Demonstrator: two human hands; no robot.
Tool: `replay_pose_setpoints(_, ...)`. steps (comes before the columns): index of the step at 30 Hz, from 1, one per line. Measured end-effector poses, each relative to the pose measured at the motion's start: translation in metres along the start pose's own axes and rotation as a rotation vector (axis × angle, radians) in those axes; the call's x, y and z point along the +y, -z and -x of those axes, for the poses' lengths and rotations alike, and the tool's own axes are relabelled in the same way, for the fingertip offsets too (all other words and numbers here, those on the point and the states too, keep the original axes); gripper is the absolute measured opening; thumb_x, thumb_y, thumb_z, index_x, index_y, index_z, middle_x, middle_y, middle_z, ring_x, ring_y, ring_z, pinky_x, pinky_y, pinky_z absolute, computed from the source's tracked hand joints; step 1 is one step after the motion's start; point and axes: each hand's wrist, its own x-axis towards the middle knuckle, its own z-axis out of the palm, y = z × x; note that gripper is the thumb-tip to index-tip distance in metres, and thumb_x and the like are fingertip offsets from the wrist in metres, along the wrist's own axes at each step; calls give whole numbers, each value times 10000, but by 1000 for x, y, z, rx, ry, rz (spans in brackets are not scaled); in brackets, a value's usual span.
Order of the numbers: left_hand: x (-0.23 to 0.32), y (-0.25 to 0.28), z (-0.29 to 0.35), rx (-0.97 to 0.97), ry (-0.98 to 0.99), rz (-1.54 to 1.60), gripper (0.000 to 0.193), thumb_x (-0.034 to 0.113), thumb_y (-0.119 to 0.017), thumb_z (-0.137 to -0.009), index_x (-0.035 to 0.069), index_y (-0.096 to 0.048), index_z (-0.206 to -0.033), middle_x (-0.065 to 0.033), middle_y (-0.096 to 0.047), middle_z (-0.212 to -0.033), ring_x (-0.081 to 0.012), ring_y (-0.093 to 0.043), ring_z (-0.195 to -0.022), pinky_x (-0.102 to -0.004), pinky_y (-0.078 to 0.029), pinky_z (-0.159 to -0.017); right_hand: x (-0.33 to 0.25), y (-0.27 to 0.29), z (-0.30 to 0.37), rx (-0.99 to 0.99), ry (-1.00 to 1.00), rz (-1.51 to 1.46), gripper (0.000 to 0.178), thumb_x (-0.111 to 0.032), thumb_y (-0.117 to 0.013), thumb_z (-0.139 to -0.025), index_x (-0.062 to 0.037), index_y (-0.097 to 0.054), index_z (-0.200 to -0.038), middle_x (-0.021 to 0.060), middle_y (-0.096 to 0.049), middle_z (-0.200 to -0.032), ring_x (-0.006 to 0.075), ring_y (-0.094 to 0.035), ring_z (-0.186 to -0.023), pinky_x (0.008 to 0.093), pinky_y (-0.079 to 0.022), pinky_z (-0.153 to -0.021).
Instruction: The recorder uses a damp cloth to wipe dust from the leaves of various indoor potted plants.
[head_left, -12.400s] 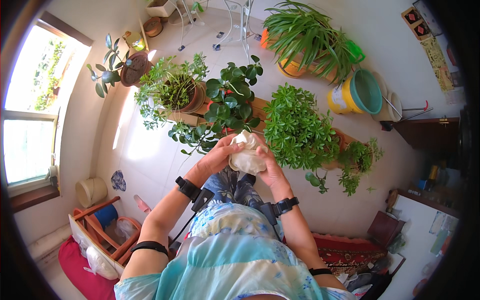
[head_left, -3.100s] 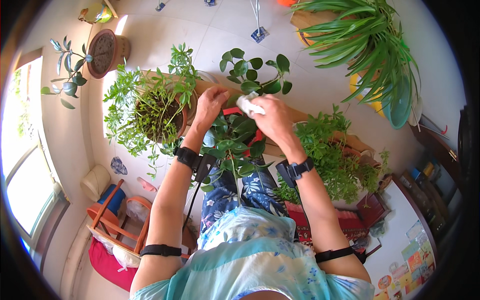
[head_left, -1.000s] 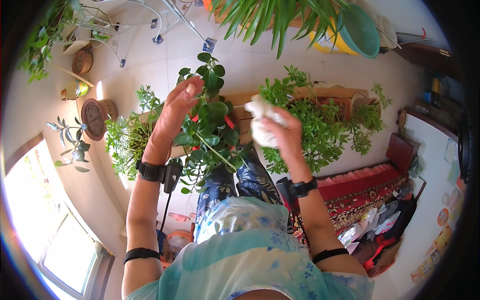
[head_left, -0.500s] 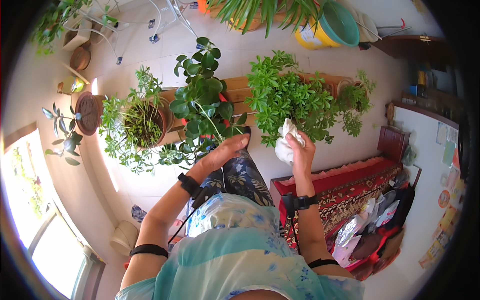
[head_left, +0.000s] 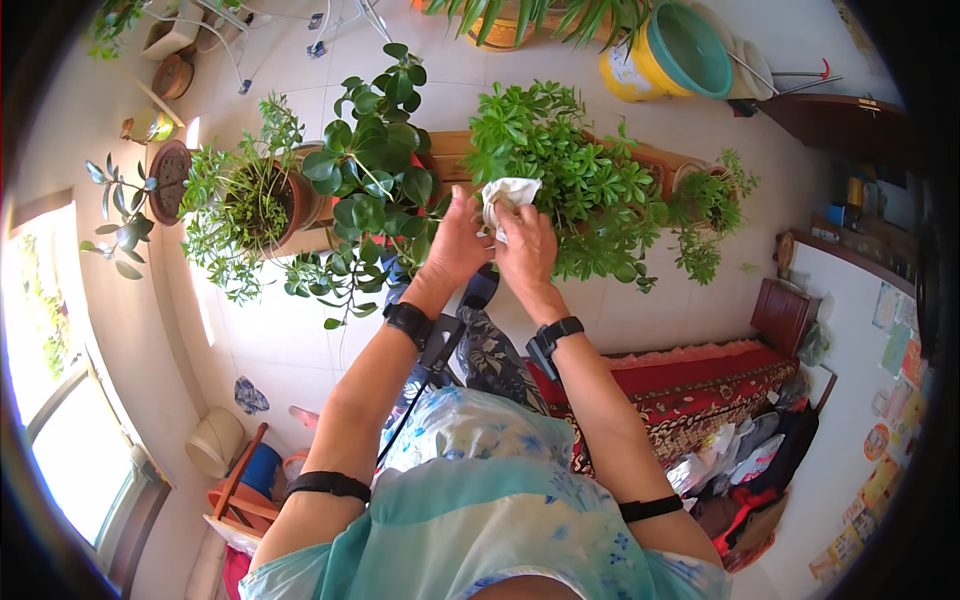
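White cloth, long axis unclear, flares forward from close-set hands, the right gripping it.

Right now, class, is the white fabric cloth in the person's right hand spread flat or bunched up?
Bunched up: the white fabric cloth is crumpled in the right hand, its visible part creased and uneven.

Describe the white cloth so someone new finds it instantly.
Start at the wooden bench of potted plants across the upper middle. Near the gap between its dark, round-leaved plant and the bushy bright-green plant, the left hand and right hand are close together. The white cloth is the crumpled piece in the right hand, its pale folds unlike the surrounding leaves.
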Motion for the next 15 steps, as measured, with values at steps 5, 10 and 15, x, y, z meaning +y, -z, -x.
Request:
replay_pose_setpoints(5,-3,-16,7,-31,20,-25,877,745,-363,-866,143,-224,-1488,-130,-346,-1467,-339,-416,-1264,-548,-337,-1018,7,9,32,-40,45,-144,319,-64,-709,-690,-129,-672,-1000,75,-579,-914,310,-562,-819,419,-484,-677)
replay_pose_setpoints(10,-8,12,9,4,52,-254,859,705,-469,-850,144,-295,-1477,-100,-374,-1465,-297,-444,-1241,-490,-341,-1034,26,47,67,-156,-151,-420,247,-98,-723,-728,-86,-675,-970,110,-598,-862,314,-592,-820,417,-479,-683)
replay_pose_setpoints(15,-36,76,-5,242,-3,-451,857,682,-517,-835,137,-314,-1464,-78,-385,-1464,-280,-383,-1299,-461,-266,-1079,60,76,110,-17,-482,-706,294,-79,-723,-774,14,-657,-1046,128,-633,-917,237,-625,-810,332,-493,-734)
